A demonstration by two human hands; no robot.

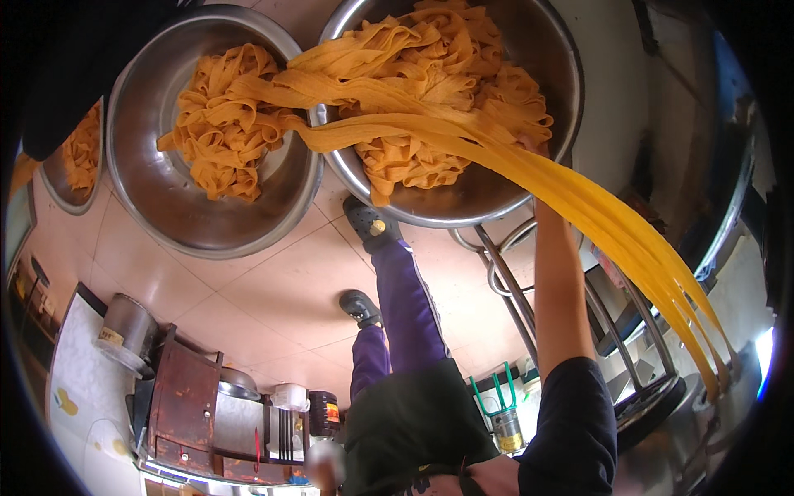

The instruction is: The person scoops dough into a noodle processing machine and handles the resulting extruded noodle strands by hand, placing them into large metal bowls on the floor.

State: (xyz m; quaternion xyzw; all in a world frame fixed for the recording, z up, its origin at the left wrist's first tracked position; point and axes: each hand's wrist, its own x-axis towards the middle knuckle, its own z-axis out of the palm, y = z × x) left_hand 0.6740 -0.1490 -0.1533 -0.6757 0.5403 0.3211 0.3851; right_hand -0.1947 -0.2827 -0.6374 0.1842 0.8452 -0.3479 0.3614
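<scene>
The long orange strips (579,198) sweep from 4 o'clock, over the big bowl (488,194) at 1 o'clock, and on to the other big bowl (132,124) at 10 o'clock. The right hand (538,149) is just behind the strips by the 1 o'clock bowl. It is mostly hidden, so nobody can tell if its fingers are spread or pinching. The left hand does not show.

To do this well, the person should hold the strips up softly, not tug, and keep them flat.

Bowls with strips: three, counting a part-seen bowl (56,174) near 9 o'clock. Dark shoes (368,225): two. The heaped strips are too tangled to count.
</scene>
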